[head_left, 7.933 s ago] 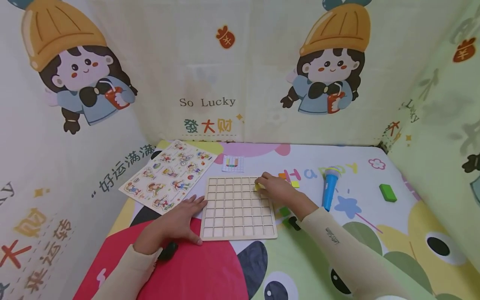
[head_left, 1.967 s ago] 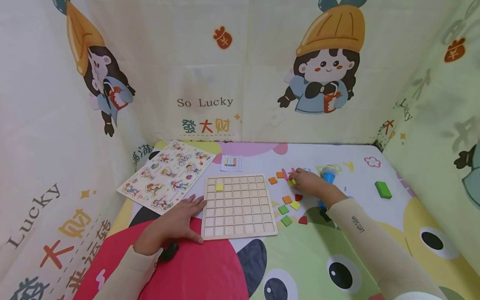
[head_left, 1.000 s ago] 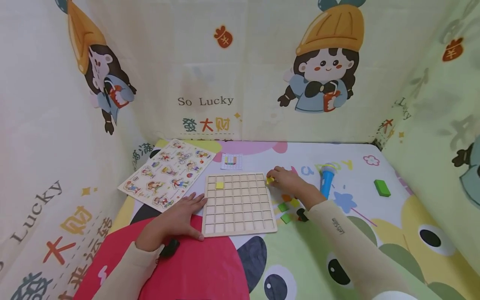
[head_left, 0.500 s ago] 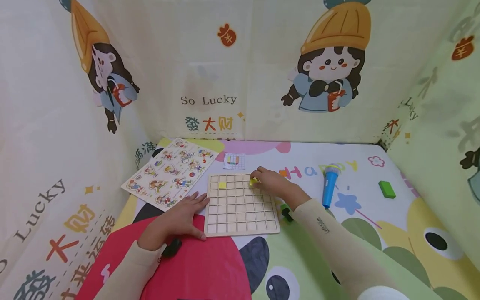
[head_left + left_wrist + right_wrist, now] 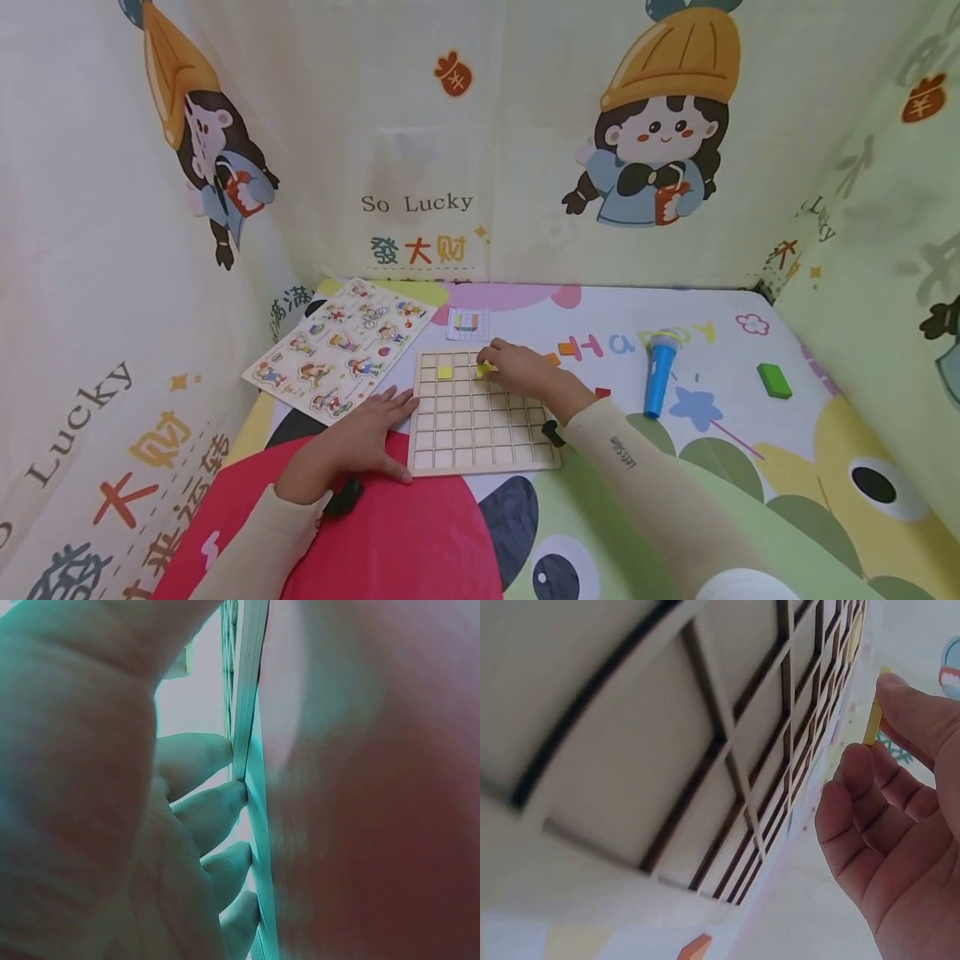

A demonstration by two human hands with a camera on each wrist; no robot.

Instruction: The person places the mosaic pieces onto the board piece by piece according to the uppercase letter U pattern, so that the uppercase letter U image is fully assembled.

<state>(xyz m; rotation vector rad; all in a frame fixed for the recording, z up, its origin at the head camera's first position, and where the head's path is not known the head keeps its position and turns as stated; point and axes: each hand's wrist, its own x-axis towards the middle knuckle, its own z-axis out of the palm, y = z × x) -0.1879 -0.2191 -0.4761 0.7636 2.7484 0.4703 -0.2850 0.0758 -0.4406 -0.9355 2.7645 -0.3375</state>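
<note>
A pale wooden grid board (image 5: 465, 437) lies on the table. One yellow square tile (image 5: 445, 372) sits in a cell of its second row from the back, near the left side. My right hand (image 5: 528, 375) is over the back part of the board, to the right of that tile. Between thumb and fingertip it pinches another yellow tile (image 5: 874, 716), tipped on edge in the right wrist view. Along the board's left edge rests my left hand (image 5: 356, 442), its fingers extended and fingertips (image 5: 237, 859) against the side, thumb near the front corner.
Behind the board lies a small card (image 5: 468, 324) with a coloured grid pattern. A picture board (image 5: 341, 346) is at the back left. Orange tiles (image 5: 566, 349) and a red piece (image 5: 602, 392) lie to the right, along with a blue toy microphone (image 5: 660, 375) and a green block (image 5: 774, 380).
Since the oldest frame, one yellow tile has come to sit in the board. My right hand then picked up another at the right and carried it left over the board. My left hand stays put.
</note>
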